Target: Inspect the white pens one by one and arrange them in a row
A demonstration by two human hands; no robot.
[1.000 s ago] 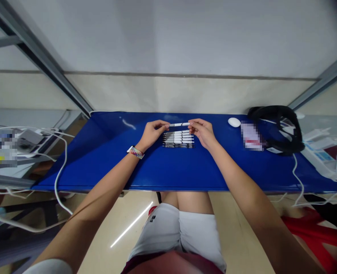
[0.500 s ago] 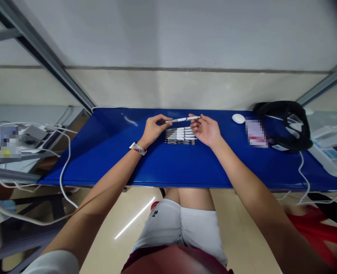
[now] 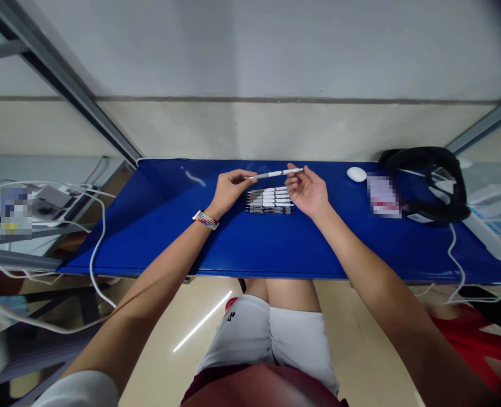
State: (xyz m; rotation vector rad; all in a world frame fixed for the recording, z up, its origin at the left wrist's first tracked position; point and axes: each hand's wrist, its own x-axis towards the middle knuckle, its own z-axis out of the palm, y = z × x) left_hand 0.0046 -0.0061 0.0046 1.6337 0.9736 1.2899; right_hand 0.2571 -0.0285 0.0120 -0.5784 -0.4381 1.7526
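The left hand point(image 3: 230, 190) pinches one pen point(image 3: 271, 174) end; the right hand point(image 3: 309, 193) meets the other, grip unclear.

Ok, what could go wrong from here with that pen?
The white pen might slip: the left hand pinches one end while the right hand looks loose at the other. Dropped, it could knock the nearby row of pens askew. The right hand, close to that row, could also brush it.

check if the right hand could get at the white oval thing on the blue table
Likely yes: no object shows between the right hand and the white oval thing, though that hand is at the held pen.
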